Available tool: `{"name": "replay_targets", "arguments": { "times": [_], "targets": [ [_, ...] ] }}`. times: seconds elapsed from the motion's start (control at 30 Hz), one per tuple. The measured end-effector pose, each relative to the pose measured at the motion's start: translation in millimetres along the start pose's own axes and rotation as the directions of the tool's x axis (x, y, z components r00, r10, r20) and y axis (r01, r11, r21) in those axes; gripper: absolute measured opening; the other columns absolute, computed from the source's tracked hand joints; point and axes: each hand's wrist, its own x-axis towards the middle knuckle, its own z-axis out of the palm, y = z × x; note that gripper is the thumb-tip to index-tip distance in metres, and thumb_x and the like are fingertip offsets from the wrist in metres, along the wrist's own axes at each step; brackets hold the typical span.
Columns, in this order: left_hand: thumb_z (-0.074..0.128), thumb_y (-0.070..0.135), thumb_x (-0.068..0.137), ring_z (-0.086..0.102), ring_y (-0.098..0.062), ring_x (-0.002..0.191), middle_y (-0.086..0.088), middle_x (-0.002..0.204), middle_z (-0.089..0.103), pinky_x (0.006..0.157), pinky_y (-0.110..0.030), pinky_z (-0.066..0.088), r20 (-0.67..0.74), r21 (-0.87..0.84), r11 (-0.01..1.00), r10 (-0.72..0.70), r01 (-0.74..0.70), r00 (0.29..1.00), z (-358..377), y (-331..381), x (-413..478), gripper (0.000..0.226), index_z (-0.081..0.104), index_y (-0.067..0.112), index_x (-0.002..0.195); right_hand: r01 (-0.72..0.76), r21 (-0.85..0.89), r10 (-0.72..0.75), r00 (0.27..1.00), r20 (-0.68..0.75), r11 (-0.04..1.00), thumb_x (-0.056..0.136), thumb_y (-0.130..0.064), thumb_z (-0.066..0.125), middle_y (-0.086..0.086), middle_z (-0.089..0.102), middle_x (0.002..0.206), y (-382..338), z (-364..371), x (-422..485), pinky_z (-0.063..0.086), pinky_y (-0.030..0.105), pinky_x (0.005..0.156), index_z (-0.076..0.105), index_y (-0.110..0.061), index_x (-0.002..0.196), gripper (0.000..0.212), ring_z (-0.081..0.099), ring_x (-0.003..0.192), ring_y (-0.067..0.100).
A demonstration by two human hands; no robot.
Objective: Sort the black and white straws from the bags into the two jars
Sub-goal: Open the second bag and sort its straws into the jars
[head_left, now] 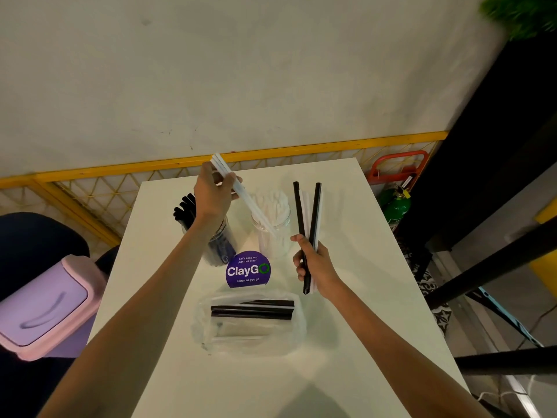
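My left hand [214, 193] pinches a few white straws [241, 194], tilted with their lower ends over the mouth of the glass jar of white straws [272, 224]. Left of it stands the jar of black straws [221, 242], partly hidden by my left forearm. My right hand [313, 265] grips a mixed bundle of black and white straws [307, 218], held upright to the right of the jars. A clear plastic bag [250, 322] lies on the white table [346, 327] in front of me, holding more black and white straws.
A round purple ClayGo sticker [247, 270] sits between the jars and the bag. A pink and lilac bin [45, 306] stands left of the table. A green cylinder [396, 206] and dark furniture stand to the right. A wall runs behind the table.
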Motion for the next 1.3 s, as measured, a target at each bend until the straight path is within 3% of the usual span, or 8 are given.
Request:
{"name": "replay_targets", "arguments": {
  "times": [0.23, 0.5, 0.63, 0.67, 0.73, 0.97, 1.1, 1.3],
  "targets": [
    [0.048, 0.012, 0.096, 0.063, -0.02, 0.079, -0.012, 0.095, 0.064, 0.065, -0.03, 0.052, -0.053, 0.221, 0.939, 0.282, -0.264, 0.958, 11.4, -0.1, 6.9, 0.021, 0.04, -0.001, 0.111, 0.011, -0.003, -0.011, 1.0, 0.011, 1.0, 0.098, -0.03, 0.046, -0.002, 0.041, 0.047, -3.0, -2.9, 3.1, 0.035, 0.017, 0.037, 0.059, -0.017, 0.094, 0.019, 0.036, 0.032, 0.007],
    [0.047, 0.016, 0.097, 0.062, -0.029, 0.063, -0.019, 0.088, 0.062, 0.054, -0.037, 0.054, 0.095, 0.352, 0.815, 0.457, -0.46, 0.884, 25.1, -4.3, -1.0, 0.051, 0.023, 0.01, 0.142, -0.006, 0.005, 0.005, 1.0, 0.019, 1.0, 0.098, -0.029, 0.046, -0.002, 0.04, 0.047, -3.5, 0.7, 5.4, 0.035, 0.017, 0.037, 0.059, -0.015, 0.098, 0.02, 0.036, 0.033, 0.007],
    [0.044, 0.013, 0.098, 0.045, -0.009, 0.047, -0.023, 0.101, 0.063, 0.045, -0.012, 0.041, 0.224, 0.422, 0.701, 0.534, -0.575, 0.815, 33.9, -16.5, -6.2, 0.055, 0.016, 0.021, 0.144, -0.02, 0.014, 0.02, 1.0, 0.021, 1.0, 0.098, -0.029, 0.047, -0.003, 0.041, 0.046, -3.9, 2.7, 5.0, 0.035, 0.016, 0.037, 0.059, -0.014, 0.099, 0.019, 0.036, 0.032, 0.007],
    [0.044, 0.012, 0.097, 0.045, -0.009, 0.048, -0.022, 0.108, 0.062, 0.047, -0.015, 0.044, 0.239, 0.44, 0.691, 0.526, -0.574, 0.817, 36.2, -19.4, -7.9, 0.054, 0.017, 0.021, 0.144, -0.023, 0.015, 0.022, 0.999, 0.022, 1.0, 0.098, -0.029, 0.047, -0.003, 0.041, 0.045, -4.1, 2.9, 4.7, 0.035, 0.016, 0.037, 0.059, -0.013, 0.099, 0.019, 0.036, 0.032, 0.006],
    [0.043, 0.013, 0.097, 0.054, -0.019, 0.057, -0.017, 0.119, 0.058, 0.053, -0.03, 0.052, 0.245, 0.465, 0.695, 0.494, -0.548, 0.834, 40.0, -27.4, -12.1, 0.051, 0.024, 0.016, 0.145, -0.031, 0.015, 0.03, 0.999, 0.026, 0.999, 0.098, -0.029, 0.047, -0.005, 0.041, 0.044, -4.5, 3.0, 3.9, 0.035, 0.015, 0.036, 0.059, -0.013, 0.1, 0.02, 0.036, 0.032, 0.006],
    [0.046, 0.011, 0.097, 0.064, -0.035, 0.093, -0.018, 0.124, 0.059, 0.076, -0.038, 0.053, 0.257, 0.497, 0.721, 0.409, -0.483, 0.875, 47.9, -63.2, -35.0, 0.04, 0.043, 0.008, 0.136, -0.032, 0.013, 0.031, 0.998, 0.059, 0.999, 0.099, -0.028, 0.044, -0.008, 0.041, 0.041, -6.3, -1.0, -0.2, 0.035, 0.015, 0.036, 0.058, -0.012, 0.102, 0.02, 0.036, 0.032, 0.005],
    [0.025, 0.026, 0.098, 0.03, -0.034, 0.137, -0.016, 0.146, 0.036, 0.112, -0.043, 0.02, 0.43, 0.638, 0.567, 0.299, -0.521, 0.852, 50.9, -87.3, -43.9, 0.048, 0.035, 0.007, 0.141, -0.027, 0.022, 0.025, 0.997, 0.076, 0.999, 0.098, -0.028, 0.046, -0.006, 0.04, 0.043, -9.4, -4.7, -3.7, 0.034, 0.015, 0.036, 0.058, -0.014, 0.1, 0.019, 0.035, 0.032, 0.006],
    [-0.009, 0.056, 0.09, -0.006, -0.018, 0.14, -0.007, 0.156, 0.004, 0.114, -0.039, -0.003, 0.454, 0.717, 0.472, 0.242, -0.513, 0.857, 53.7, -90.7, -50.3, 0.074, 0.007, 0.012, 0.147, -0.032, 0.028, 0.029, 0.995, 0.09, 0.999, 0.098, -0.03, 0.047, -0.006, 0.041, 0.043, -12.0, -12.7, -7.0, 0.034, 0.016, 0.037, 0.057, -0.011, 0.102, 0.021, 0.035, 0.033, 0.006]
  ]
}}
